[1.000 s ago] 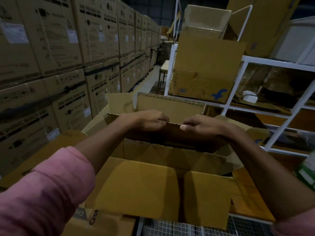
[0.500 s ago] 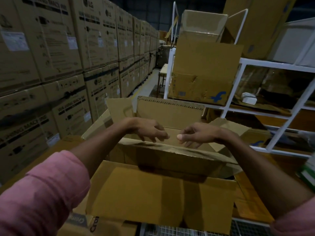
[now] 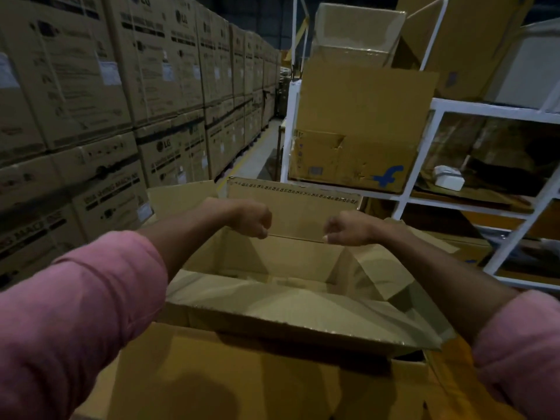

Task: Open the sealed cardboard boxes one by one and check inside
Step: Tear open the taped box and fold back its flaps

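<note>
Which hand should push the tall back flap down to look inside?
Probably left: the left hand hovers right in front of the back flap, while the right hand sits nearer its right end.

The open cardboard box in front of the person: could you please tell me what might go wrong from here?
1. The near flap slopes inward over the open cardboard box; it may fall back and hide the inside.
2. The left hand and right hand, fingers curled, hold nothing; the far flap stands unsupported and could drop.
3. Dim light could hide small contents.
</note>
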Demonstrator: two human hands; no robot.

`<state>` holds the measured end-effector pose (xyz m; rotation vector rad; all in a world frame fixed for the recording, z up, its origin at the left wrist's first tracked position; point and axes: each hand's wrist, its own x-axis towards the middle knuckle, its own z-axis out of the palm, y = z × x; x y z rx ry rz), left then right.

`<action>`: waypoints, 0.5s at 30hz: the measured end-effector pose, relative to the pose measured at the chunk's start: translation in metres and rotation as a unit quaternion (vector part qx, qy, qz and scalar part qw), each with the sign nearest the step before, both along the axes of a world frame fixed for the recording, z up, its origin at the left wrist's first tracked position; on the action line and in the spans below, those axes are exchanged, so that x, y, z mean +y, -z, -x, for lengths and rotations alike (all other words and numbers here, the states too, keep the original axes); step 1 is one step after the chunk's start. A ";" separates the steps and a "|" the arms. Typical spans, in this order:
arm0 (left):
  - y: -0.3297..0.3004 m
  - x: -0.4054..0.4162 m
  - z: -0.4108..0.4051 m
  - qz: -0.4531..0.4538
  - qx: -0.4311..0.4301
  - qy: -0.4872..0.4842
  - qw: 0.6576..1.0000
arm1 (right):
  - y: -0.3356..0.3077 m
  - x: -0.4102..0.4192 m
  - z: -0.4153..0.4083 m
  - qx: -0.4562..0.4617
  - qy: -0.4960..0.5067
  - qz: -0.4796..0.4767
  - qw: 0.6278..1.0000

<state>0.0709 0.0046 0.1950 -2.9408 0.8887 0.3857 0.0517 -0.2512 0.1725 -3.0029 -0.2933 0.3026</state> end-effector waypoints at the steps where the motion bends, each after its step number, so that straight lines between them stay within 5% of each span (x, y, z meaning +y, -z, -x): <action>1: 0.002 -0.006 -0.013 -0.005 -0.005 -0.006 1.000 | 0.004 -0.005 -0.016 -0.010 -0.002 0.007 1.000; 10: 0.051 -0.045 -0.147 -0.048 -0.069 -0.056 0.995 | 0.039 -0.038 -0.133 -0.114 0.024 0.022 0.993; 15: 0.079 -0.053 -0.191 0.012 -0.129 -0.084 0.988 | 0.061 -0.049 -0.172 -0.170 0.046 0.034 0.984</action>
